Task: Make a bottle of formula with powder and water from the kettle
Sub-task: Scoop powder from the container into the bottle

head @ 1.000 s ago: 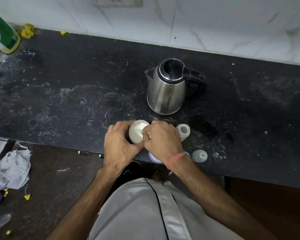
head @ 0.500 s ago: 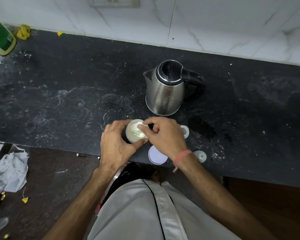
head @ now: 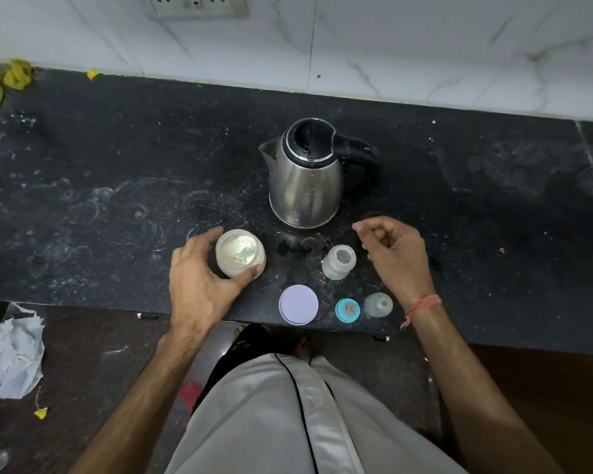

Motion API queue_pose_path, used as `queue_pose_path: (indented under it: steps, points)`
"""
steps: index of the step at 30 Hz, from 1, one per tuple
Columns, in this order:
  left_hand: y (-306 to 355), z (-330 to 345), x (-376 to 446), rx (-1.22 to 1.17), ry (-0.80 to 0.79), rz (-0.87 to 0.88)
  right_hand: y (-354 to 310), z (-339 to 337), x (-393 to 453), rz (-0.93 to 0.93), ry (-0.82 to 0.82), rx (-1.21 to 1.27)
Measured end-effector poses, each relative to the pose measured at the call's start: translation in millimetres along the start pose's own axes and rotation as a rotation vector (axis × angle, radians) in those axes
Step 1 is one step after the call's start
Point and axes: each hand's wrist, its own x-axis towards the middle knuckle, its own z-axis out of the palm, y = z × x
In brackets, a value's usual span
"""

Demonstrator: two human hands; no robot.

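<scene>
Along bench front edge: lilac lid, teal nipple ring, clear cap lying set aside, keeping both vessels open. Left hand gripping powder jar, steadying it; scoop sitting inside. Right hand hovering beside open baby bottle, grip loosely curled, holding nothing. Kettle standing behind, lid shut.
</scene>
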Motion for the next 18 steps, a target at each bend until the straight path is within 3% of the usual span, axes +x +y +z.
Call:
queue_pose_path:
  steps: [3, 7, 12, 18]
  points:
    - [18.5, 1.8, -8.9, 0.061, 0.079, 0.06, 3.3, -0.6, -2.7, 0.011, 0.009, 0.012]
    - [60.0, 17.0, -27.7, 0.084, 0.163, 0.331, 5.4, 1.7, -6.0, 0.027, 0.013, 0.022]
    - [91.2, 56.7, -37.8, -0.025, -0.157, 0.508, 10.8, 3.5, -12.8, 0.035, -0.001, -0.016]
    - [93.1, 103.3, -24.0, -0.105, -0.41, 0.372, 12.8, 1.9, -20.9, 0.037, -0.002, -0.035]
